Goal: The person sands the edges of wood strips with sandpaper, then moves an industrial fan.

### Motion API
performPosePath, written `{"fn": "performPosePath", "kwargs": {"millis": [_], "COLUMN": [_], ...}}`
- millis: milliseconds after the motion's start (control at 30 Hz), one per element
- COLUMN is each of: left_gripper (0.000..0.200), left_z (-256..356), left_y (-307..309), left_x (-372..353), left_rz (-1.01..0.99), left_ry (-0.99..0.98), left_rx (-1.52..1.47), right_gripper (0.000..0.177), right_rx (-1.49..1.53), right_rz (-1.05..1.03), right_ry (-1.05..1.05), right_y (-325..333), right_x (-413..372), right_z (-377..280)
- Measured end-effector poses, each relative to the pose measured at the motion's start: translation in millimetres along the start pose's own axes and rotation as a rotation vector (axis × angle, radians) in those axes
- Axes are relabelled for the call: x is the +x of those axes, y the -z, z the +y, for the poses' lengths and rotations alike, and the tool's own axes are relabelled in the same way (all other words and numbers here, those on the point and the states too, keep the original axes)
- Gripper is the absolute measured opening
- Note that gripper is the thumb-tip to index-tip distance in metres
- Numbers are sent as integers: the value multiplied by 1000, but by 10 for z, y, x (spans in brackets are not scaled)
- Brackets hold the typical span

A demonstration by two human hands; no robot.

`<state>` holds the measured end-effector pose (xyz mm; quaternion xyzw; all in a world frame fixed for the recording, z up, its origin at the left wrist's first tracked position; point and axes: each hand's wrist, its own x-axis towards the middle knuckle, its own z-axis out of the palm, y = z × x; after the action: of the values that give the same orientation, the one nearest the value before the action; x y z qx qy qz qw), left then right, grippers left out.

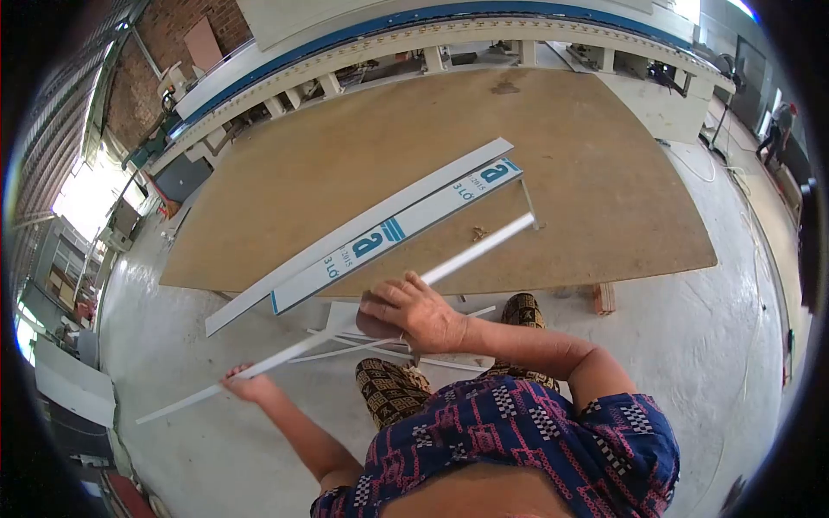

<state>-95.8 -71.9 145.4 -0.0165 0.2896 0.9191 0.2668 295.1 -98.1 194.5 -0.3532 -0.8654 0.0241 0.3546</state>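
Watching from far off through the head view, the only one I have, I see a long, narrow white strip (298,350) held at a slant across the front of the body. Its near end juts out over the floor to the left, and its far end reaches over the large brown board (604,181).

My left hand (249,386) has its fingers wrapped round the strip near that low end. My right hand (423,315) is bent over the strip's middle, fingers curled on a brown pad (377,325) that lies against it. What the pad is I can't make out, nor whether these fingers grip the strip too or only press on it.

On the board, past the strip, a printed panel (414,229) lies beside a plain panel (345,231), both slanting much the same way and overhanging the near edge. Small brown scraps (479,233) sit near the strip's far end. More loose white strips (337,352) lie crossed on the floor by my feet.

I'd judge the step in hand to be working along the strip's length, rubbing or wiping it with the pad while the left hand steadies it. The next move, as I read it, calls for a firm left hold, even pressure under the right palm, and a stroke that follows the strip's line, since something this slender could bow or twist.
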Motion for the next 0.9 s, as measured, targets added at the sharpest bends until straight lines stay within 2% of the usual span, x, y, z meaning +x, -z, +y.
{"fn": "performPosePath", "kwargs": {"millis": [133,267,333,367,433,533,567,700,900], "left_gripper": [29,26,25,26,31,42,40,35,34], "left_z": [-554,-988,-1164,-1215,-1202,-1281,-1304,-1225,-1038], "left_y": [-350,-573,-454,-428,-647,-497,-457,-414,-394], "left_x": [-442,-727,-593,-620,-1158,-1176,-1179,-1324,-1433], "left_rz": [49,12,-264,-242,-194,-326,-301,-411,-355], "left_ry": [-59,67,288,245,157,194,208,166,138], "left_rx": [-122,-20,4,43,119,104,116,146,229], "right_gripper": [48,46,49,49,51,52,53,54,49], "right_rx": [-9,-6,1,3,27,33,35,60,86], "right_rz": [73,76,103,106,103,106,104,83,85], "right_ry": [-23,-44,-60,-82,-104,-130,-106,-46,8], "right_y": [-147,-216,-376,-403,-472,-464,-498,-683,-875], "right_x": [118,220,238,248,284,383,410,521,536], "right_z": [221,355,508,536,625,564,553,455,516]}}
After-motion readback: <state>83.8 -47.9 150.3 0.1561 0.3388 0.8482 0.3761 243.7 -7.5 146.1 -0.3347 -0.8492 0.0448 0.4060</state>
